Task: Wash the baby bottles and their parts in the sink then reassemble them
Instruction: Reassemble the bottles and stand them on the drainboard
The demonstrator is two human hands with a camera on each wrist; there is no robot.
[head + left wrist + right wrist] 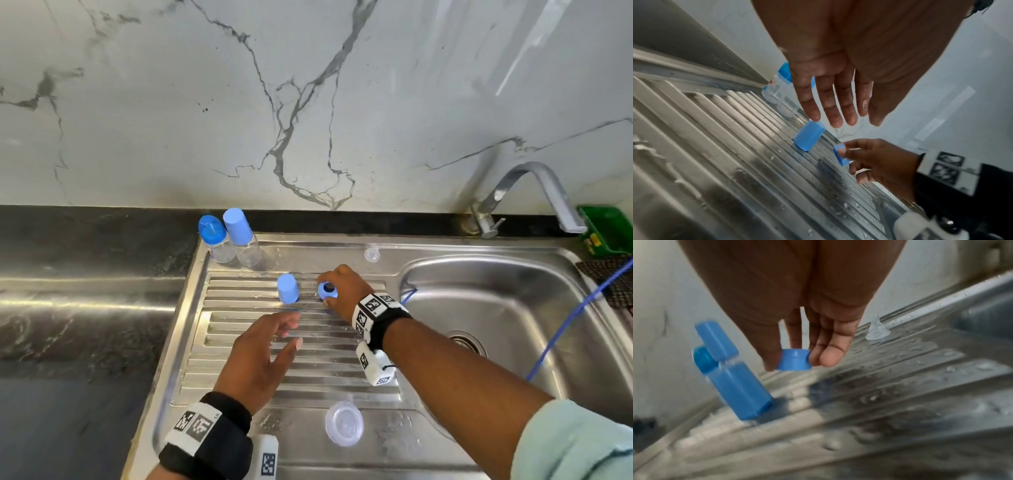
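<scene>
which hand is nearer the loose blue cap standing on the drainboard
Right. The right hand, holding the blue ring, is just beside the cap; the open left hand hovers nearer the person.

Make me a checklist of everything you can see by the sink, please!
Surface: wet ribbed steel draining board, beside the sink basin.
Job's things: two clear baby bottles at the back, one with a tall blue cap; loose blue cap upright on the ribs; blue screw ring; clear silicone teat; clear bottle at the near edge.
Clutter: green container behind the tap.
Grippers: right hand pinches the screw ring; left hand open, hovering.
Cables: blue cord across the basin.
Surroundings: marble-pattern wall, dark counter.
</scene>
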